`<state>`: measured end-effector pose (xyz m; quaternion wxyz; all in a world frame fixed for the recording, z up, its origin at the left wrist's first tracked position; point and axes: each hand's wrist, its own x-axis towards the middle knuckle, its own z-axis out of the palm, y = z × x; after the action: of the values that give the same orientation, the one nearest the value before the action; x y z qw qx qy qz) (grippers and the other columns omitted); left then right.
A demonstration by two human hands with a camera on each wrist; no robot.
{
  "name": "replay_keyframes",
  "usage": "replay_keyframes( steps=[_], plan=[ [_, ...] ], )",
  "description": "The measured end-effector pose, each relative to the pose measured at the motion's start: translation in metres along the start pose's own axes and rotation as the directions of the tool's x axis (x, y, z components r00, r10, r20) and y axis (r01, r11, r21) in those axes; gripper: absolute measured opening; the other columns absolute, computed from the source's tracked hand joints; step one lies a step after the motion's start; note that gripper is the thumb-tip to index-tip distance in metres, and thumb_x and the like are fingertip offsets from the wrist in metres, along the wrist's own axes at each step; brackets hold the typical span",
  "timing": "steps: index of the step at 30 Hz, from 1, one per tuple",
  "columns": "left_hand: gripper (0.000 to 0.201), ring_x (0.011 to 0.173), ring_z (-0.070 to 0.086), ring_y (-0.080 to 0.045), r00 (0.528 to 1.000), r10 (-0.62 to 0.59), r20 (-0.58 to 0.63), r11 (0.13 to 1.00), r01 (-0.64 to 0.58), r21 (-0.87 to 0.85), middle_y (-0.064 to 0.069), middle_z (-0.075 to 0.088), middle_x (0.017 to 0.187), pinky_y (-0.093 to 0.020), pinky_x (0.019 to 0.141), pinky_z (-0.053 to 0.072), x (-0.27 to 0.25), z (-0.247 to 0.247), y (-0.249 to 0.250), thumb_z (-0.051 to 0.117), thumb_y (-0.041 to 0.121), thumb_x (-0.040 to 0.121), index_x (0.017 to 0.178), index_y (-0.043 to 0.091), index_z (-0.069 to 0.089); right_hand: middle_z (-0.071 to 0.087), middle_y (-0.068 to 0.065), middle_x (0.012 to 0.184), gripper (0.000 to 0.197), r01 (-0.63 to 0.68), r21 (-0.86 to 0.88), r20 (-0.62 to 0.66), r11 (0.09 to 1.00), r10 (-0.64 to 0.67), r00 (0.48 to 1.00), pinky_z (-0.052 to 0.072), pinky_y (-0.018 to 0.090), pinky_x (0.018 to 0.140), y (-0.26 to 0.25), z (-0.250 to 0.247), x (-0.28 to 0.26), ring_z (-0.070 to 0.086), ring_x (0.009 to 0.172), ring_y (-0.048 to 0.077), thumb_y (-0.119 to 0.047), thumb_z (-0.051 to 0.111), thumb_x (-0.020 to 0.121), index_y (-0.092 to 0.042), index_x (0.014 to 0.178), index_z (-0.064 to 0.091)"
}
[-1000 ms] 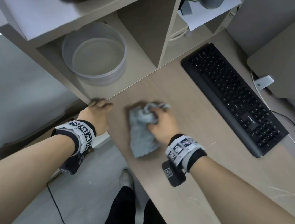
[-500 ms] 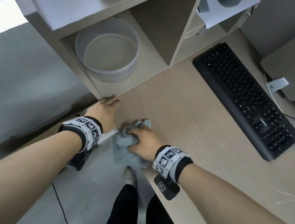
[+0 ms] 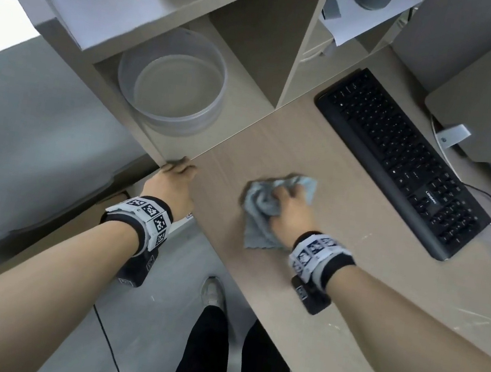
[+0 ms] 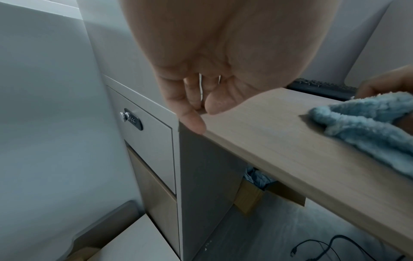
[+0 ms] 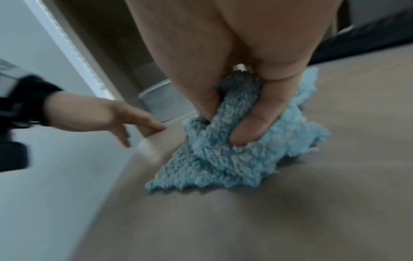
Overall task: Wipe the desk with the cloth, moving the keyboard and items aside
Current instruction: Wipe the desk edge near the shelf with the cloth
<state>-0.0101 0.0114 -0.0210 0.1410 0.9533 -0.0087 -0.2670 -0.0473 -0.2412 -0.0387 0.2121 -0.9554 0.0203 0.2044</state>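
Note:
A crumpled light-blue fluffy cloth (image 3: 261, 211) (image 5: 225, 159) (image 4: 366, 121) lies on the wooden desk (image 3: 317, 170), and my right hand (image 3: 289, 205) (image 5: 236, 113) grips it in a bunch, pressing it down on the desktop. My left hand (image 3: 174, 177) (image 4: 198, 109) rests with straight fingers on the desk's front left corner, holding nothing. The black keyboard (image 3: 402, 155) lies diagonally at the back right of the desk, well apart from the cloth.
A clear round plastic container (image 3: 171, 84) sits in the shelf cubby at the desk's left. Papers (image 3: 364, 12) and dark items fill the upper shelves. A grey monitor base (image 3: 489, 101) stands right of the keyboard. A locked drawer (image 4: 143, 137) sits under the left corner.
My right hand has swept the cloth from the desk's front edge back toward the middle and right. The left hand stays on the desk corner.

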Motion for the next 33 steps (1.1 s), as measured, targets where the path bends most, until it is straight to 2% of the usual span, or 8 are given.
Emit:
replay_keyframes(
  steps=[6, 11, 14, 18, 21, 26, 29, 33],
  plan=[
    [0.076, 0.145, 0.022, -0.022, 0.999, 0.037, 0.017, 0.999, -0.037, -0.002, 0.008, 0.012, 0.162, -0.039, 0.113, 0.034, -0.005, 0.003, -0.008, 0.052, 0.006, 0.077, 0.148, 0.024, 0.031, 0.048, 0.013, 0.127, 0.042, 0.089, 0.180, 0.133, 0.980, -0.114, 0.984, 0.039, 0.025, 0.088, -0.034, 0.001, 0.012, 0.054, 0.111, 0.033, -0.012, 0.057, 0.087, -0.016, 0.128, 0.056],
    [0.077, 0.143, 0.024, -0.020, 0.997, 0.080, -0.024, 0.994, -0.082, -0.076, 0.001, 0.029, 0.155, -0.039, 0.114, 0.032, -0.019, 0.008, -0.023, 0.041, -0.007, 0.072, 0.146, 0.013, 0.037, 0.044, 0.014, 0.129, 0.055, -0.066, 0.161, -0.118, 0.985, 0.086, 0.989, 0.048, 0.033, 0.080, -0.013, -0.044, 0.060, 0.059, 0.101, 0.037, -0.015, 0.059, 0.084, -0.019, 0.137, 0.045],
    [0.079, 0.144, 0.024, -0.021, 0.998, 0.042, -0.041, 0.996, -0.045, -0.073, 0.000, 0.034, 0.154, -0.037, 0.116, 0.031, -0.023, 0.010, -0.036, 0.039, -0.007, 0.069, 0.146, 0.011, 0.038, 0.031, 0.007, 0.148, 0.068, -0.074, 0.011, 0.026, 0.997, 0.074, 0.997, 0.048, 0.039, 0.097, -0.036, -0.042, 0.079, 0.052, 0.120, 0.037, -0.018, 0.060, 0.086, -0.027, 0.147, 0.033],
    [0.077, 0.142, 0.029, -0.023, 0.999, 0.039, -0.027, 0.994, -0.042, -0.098, 0.000, 0.037, 0.153, -0.035, 0.114, 0.032, -0.022, 0.007, -0.035, 0.039, -0.008, 0.069, 0.144, 0.011, 0.042, 0.018, 0.002, 0.157, 0.070, 0.258, -0.136, 0.239, 0.957, -0.221, 0.946, 0.038, 0.054, 0.107, -0.098, 0.008, 0.059, 0.030, 0.134, 0.044, -0.021, 0.052, 0.088, -0.033, 0.150, 0.021],
    [0.068, 0.136, 0.036, -0.027, 0.999, 0.025, -0.048, 0.994, -0.030, -0.106, -0.004, 0.044, 0.146, -0.039, 0.109, 0.038, -0.023, 0.006, -0.033, 0.042, -0.007, 0.071, 0.136, 0.009, 0.049, 0.021, 0.011, 0.151, 0.068, 0.429, -0.244, 0.335, 0.870, -0.339, 0.879, 0.040, 0.054, 0.103, -0.129, 0.045, 0.027, 0.033, 0.127, 0.046, -0.032, 0.050, 0.087, -0.027, 0.149, 0.023],
    [0.051, 0.131, 0.038, -0.027, 1.000, 0.012, -0.010, 0.991, -0.013, -0.133, -0.007, 0.050, 0.136, -0.043, 0.102, 0.042, -0.028, 0.006, -0.032, 0.046, -0.003, 0.074, 0.123, 0.010, 0.050, 0.042, 0.008, 0.141, 0.058, 0.332, 0.068, 0.290, 0.941, -0.337, 0.896, 0.041, 0.038, 0.102, -0.090, 0.022, 0.010, 0.046, 0.124, 0.033, -0.006, 0.058, 0.084, -0.022, 0.139, 0.049],
    [0.054, 0.134, 0.033, -0.026, 1.000, -0.013, -0.012, 0.993, 0.011, -0.114, -0.006, 0.046, 0.138, -0.045, 0.101, 0.043, -0.030, 0.008, -0.019, 0.047, 0.000, 0.076, 0.129, 0.010, 0.046, 0.046, 0.013, 0.137, 0.060, 0.087, 0.122, 0.062, 0.989, -0.095, 0.994, 0.040, 0.035, 0.101, -0.035, -0.012, 0.009, 0.049, 0.122, 0.036, -0.001, 0.054, 0.080, -0.016, 0.138, 0.051],
    [0.058, 0.134, 0.029, -0.032, 1.000, -0.010, -0.024, 0.999, 0.009, -0.052, -0.012, 0.040, 0.141, -0.050, 0.103, 0.040, -0.034, 0.016, -0.001, 0.050, 0.007, 0.076, 0.133, 0.008, 0.043, 0.044, 0.022, 0.134, 0.062, -0.158, 0.067, -0.051, 0.985, 0.161, 0.986, 0.041, 0.037, 0.103, 0.037, -0.047, 0.000, 0.051, 0.118, 0.041, -0.006, 0.057, 0.081, -0.013, 0.142, 0.045]
  ],
)
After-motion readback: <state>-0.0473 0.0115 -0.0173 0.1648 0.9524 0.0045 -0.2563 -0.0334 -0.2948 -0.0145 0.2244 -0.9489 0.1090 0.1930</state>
